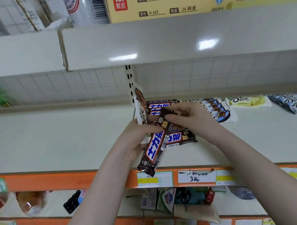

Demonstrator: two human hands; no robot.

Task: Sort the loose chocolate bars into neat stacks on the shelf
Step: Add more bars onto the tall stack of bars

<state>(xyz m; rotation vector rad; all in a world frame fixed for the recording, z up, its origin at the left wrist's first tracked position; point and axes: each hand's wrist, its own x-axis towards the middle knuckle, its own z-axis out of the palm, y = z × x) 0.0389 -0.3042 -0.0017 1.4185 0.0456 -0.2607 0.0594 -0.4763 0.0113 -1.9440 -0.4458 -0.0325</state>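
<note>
Left hand (137,139): fingers curled round a white Dove bar (141,111) and a Snickers bar (155,145), gathered for sorting. Right hand (190,117): fingertips pinch a second Snickers bar (166,127), aligning it. Behind fingers: Snickers stack (161,105) on shelf (61,140).

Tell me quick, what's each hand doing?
Left hand: holds a white Dove bar wrapper and a long dark brown Snickers bar.
Right hand: pinches another dark brown Snickers bar.
</note>
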